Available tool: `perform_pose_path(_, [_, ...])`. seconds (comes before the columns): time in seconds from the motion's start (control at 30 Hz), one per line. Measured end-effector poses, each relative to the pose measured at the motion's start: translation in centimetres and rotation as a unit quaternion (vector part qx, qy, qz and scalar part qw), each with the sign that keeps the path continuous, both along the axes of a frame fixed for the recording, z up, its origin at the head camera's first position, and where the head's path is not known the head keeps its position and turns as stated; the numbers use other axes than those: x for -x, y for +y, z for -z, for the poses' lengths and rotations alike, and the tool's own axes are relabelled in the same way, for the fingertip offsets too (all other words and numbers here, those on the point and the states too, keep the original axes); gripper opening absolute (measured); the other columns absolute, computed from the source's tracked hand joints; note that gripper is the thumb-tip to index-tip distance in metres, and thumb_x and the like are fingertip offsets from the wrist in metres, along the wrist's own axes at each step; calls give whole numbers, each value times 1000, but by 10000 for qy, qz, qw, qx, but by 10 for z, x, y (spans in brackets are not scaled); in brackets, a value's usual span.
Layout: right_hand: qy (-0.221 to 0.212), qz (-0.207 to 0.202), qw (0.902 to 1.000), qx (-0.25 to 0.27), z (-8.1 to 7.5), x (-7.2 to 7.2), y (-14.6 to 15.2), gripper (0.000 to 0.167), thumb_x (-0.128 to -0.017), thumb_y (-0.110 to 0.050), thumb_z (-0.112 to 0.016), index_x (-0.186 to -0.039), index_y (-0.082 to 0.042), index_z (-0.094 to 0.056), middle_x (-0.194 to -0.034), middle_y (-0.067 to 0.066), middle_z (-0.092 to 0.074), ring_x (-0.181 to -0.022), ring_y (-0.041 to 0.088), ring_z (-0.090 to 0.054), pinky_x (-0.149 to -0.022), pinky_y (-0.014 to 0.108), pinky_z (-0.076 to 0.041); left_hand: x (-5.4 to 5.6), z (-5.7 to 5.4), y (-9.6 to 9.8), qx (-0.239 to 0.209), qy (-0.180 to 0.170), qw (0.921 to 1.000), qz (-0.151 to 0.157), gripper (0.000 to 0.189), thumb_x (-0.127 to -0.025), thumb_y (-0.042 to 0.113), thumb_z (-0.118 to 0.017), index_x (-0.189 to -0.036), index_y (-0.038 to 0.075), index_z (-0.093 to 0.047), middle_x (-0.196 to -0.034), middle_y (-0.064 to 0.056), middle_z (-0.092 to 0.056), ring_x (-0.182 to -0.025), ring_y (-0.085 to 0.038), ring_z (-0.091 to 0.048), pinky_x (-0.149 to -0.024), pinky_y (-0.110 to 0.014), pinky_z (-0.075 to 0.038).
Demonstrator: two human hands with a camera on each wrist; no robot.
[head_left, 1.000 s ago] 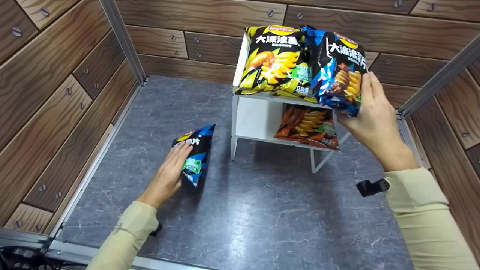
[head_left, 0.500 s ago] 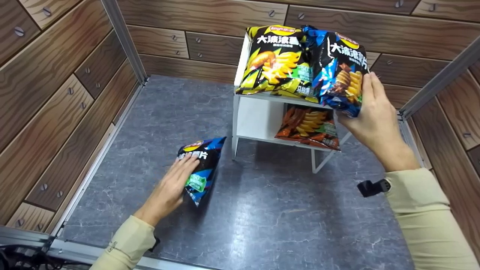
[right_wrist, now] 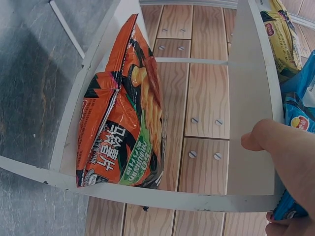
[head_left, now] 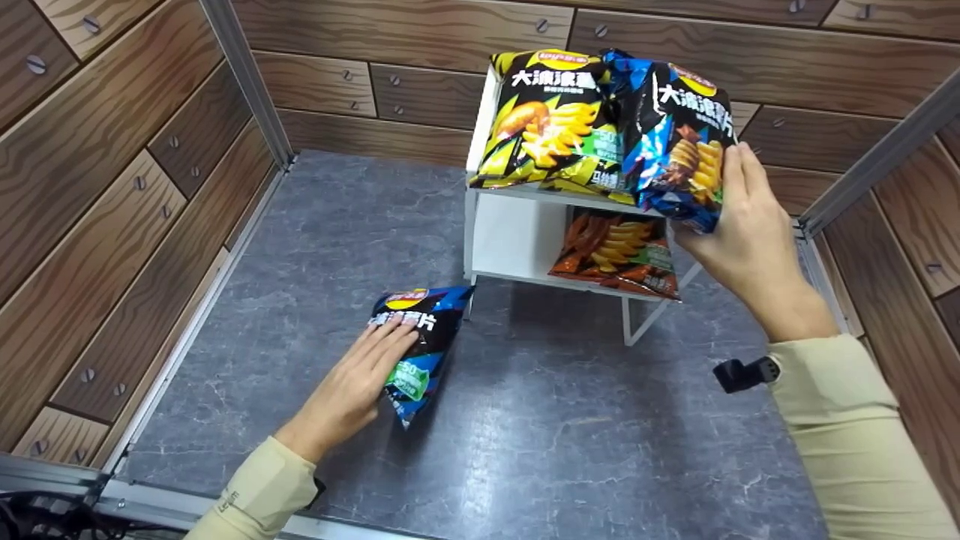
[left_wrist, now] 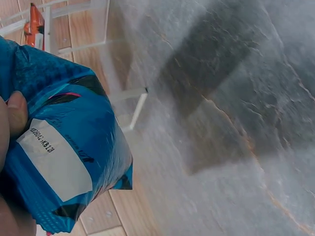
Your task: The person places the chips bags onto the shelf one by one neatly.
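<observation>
My left hand grips a blue-and-black bag of potato chips above the floor, left of a small white shelf. Its fingers lie over the bag's front; in the left wrist view a thumb presses the back of the bag, near a white label. At the shelf top's right end, my right hand holds the lower right side of another blue bag of chips. The right wrist view shows its thumb by the shelf's edge. A yellow-and-black bag of chips lies beside that bag.
An orange bag of chips lies on the lower shelf, toward the right. The shelf stands on thin white legs on a grey marbled floor. Wood-patterned panels and metal posts enclose the space.
The left hand has carried its blue bag toward the right and nearer to me, close to the shelf's front left leg. The right hand and the bags on the shelf have stayed put.
</observation>
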State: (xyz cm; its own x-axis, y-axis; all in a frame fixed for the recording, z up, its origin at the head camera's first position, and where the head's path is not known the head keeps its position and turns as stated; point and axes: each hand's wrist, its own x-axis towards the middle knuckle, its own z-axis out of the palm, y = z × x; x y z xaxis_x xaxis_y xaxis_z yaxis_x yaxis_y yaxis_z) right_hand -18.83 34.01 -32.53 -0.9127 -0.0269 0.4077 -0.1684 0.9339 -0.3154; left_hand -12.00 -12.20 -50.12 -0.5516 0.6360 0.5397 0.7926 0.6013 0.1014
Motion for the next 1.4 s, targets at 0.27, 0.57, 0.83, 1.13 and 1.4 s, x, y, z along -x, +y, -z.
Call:
perform_pose_path(0.27, [-127, 21, 9999, -30, 0, -1, 1, 102, -80, -24, -77, -156, 5, -16, -162, 27, -19, -136, 58, -35, -108, 70, -32, 0, -13, 18, 59, -92, 9997, 227, 79, -72, -26, -48, -147, -1, -43, -153, -16, -45, -143, -33, -42, -117, -50, -36])
perform_pose_path(0.57, [-98, 1, 9999, -61, -1, -1, 0, 100, -82, -27, -75, -156, 6, -17, -161, 27, -20, -139, 55, -33, -109, 70, -32, -3, -32, 37, -58, -40, 9979, 642, 76, -74, -22, -57, -146, -1, -44, -153, -16, -45, -143, -32, -42, -116, -50, -37])
perform_pose_path(0.83, [14, -11, 10000, -35, 0, -1, 0, 99, -80, -23, -76, -155, 7, -19, -160, 28, -22, -138, 55, -35, -108, 70, -34, -2, -45, 50, -111, 89, 9960, 879, 71, -77, -22, -52, -145, -1, -45, -153, -16, -45, -143, -31, -42, -117, -48, -37])
perform_pose_path(1.13, [114, -55, 9999, 5, 0, -1, 0, 98, -79, -21, -77, -154, 8, -20, -160, 28, -23, -137, 56, -36, -107, 70, -34, 6, -62, 65, -287, 126, 9928, 1159, 70, -81, -23, -46, -147, -1, -42, -154, -16, -44, -144, -31, -41, -119, -45, -35])
perform_pose_path(1.4, [-40, -27, 10000, 48, 0, -1, 0, 100, -79, -21, -77, -155, 7, -18, -161, 28, -21, -137, 57, -34, -109, 70, -32, 15, -81, 87, -451, 241, 9890, 1385, 72, -80, -24, -42, -149, 0, -40, -155, -16, -42, -145, -31, -39, -121, -44, -32])
